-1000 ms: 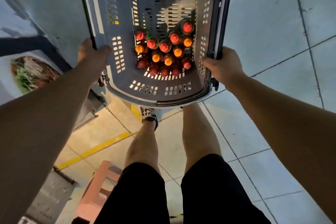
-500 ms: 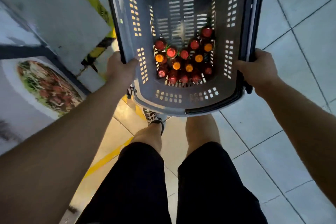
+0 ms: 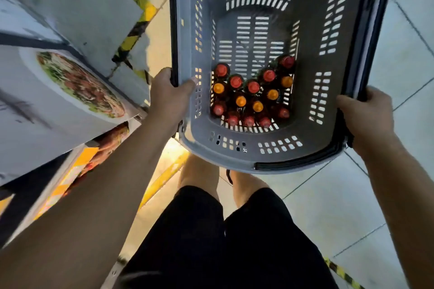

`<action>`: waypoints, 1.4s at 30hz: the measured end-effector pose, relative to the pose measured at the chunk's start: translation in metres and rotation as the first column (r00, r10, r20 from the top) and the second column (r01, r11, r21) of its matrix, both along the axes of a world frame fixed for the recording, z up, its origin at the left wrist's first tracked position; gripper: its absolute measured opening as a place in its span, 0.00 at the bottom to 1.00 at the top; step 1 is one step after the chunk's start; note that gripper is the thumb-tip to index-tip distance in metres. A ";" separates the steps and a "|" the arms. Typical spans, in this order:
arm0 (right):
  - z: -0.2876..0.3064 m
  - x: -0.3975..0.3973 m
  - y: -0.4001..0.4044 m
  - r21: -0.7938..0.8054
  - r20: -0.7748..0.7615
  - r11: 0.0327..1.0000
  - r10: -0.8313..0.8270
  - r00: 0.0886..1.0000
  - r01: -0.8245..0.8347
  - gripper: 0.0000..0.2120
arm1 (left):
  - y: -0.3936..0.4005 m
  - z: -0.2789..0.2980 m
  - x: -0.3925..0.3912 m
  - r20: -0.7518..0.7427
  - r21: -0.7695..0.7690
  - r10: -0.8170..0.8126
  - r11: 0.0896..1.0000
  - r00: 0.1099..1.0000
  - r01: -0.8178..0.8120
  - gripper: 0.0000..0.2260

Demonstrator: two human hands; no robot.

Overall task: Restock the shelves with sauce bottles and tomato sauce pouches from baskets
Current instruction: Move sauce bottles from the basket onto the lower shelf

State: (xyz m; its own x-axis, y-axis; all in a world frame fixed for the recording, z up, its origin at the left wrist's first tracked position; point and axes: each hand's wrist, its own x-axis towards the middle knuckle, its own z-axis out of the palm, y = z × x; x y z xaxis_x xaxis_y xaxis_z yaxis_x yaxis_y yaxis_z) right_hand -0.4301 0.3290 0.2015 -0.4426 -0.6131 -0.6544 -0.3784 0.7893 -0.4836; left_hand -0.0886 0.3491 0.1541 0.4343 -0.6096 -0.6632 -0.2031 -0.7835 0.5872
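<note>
From the head view, the grey basket (image 3: pixel 277 152) hangs level over the tiled floor (image 3: pixel 328 206), carried between both arms so the sauce bottles (image 3: pixel 252 94) stand upright, clustered at its near end. The left hand (image 3: pixel 170 96) curls round the left rim, the right hand (image 3: pixel 366 117) round the right rim, sharing the load evenly; no shelf shows
</note>
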 end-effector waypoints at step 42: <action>-0.033 0.141 0.422 -0.060 0.038 0.964 -0.256 0.966 0.258 0.11 | 0.348 -0.005 0.131 0.089 -0.048 -0.147 0.987 0.985 0.152 0.13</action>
State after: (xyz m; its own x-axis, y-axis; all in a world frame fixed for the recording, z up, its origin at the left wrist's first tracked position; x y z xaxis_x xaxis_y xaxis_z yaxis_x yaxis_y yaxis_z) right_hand -0.2890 0.7512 0.1680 -0.5717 -0.5224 -0.6327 -0.1514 0.8250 -0.5444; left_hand 0.0427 0.6969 0.1488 0.3891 -0.7060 -0.5918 -0.3664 -0.7080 0.6038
